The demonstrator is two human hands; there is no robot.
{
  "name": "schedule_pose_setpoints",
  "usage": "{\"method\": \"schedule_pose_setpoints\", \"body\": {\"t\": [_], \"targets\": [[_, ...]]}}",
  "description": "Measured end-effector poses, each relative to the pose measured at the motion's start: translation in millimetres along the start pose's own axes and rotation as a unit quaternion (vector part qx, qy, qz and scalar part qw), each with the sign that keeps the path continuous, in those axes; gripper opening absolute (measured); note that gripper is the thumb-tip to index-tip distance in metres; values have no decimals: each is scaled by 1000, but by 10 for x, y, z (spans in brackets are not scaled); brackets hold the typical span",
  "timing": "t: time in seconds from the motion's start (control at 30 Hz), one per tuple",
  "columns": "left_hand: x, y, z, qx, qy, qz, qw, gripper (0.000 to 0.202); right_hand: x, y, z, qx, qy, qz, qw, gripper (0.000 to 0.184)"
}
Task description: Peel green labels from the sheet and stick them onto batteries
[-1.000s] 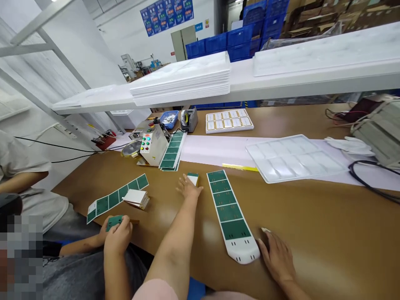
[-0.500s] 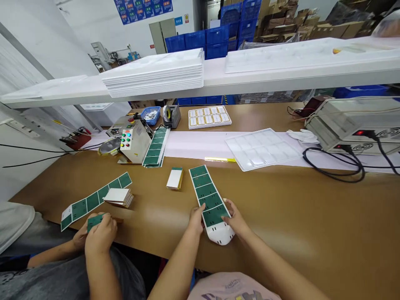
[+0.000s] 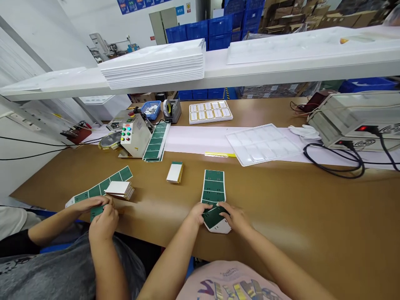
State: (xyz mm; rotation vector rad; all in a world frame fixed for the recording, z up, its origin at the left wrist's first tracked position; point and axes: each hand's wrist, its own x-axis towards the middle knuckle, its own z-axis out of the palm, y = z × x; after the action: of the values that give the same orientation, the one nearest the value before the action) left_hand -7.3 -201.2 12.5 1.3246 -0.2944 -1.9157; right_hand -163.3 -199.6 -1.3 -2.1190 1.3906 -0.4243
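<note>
A long white-edged strip of green cards (image 3: pixel 213 186) lies in front of me, its far end on the table. My left hand (image 3: pixel 197 213) grips its left edge, thumb on top. On the right edge, my right hand (image 3: pixel 235 216) pinches the strip, thumb and index finger near a crease. The near section is bent up along that crease, and its rounded white end shows below my hands. Ahead and to the left stands a small stack of white-topped cards (image 3: pixel 174 172) with yellowish sides.
At left, a co-worker's hands (image 3: pixel 104 216) hold a green card beside another green strip (image 3: pixel 103 187) and a white card stack (image 3: pixel 120 188). Behind are a button-panel machine (image 3: pixel 135 135), a tape dispenser (image 3: pixel 171 111), a clear tray (image 3: pixel 262 143) and grey power units (image 3: pixel 353 121).
The strip has swung from a leftward slant to nearly straight ahead, and its near part is now bent at a crease. Both my hands have come closer together over it.
</note>
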Motion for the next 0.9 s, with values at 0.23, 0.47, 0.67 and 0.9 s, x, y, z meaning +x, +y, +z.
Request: {"method": "schedule_pose_setpoints", "body": {"t": [0.23,0.47,0.67,0.9], "targets": [[244,-32,-231,-25,91,-34,995,18,-5,-65,-61,53,-11,59,997,46],[198,-47,-138,-30,58,-26,998,24,78,-107,-185,297,-186,105,930,54],[181,-56,-186,-12,70,-31,997,20,86,-93,-163,155,-152,94,972,43],[210,-97,-121,16,71,20,997,17,16,-61,-137,88,-151,52,983,45]]}}
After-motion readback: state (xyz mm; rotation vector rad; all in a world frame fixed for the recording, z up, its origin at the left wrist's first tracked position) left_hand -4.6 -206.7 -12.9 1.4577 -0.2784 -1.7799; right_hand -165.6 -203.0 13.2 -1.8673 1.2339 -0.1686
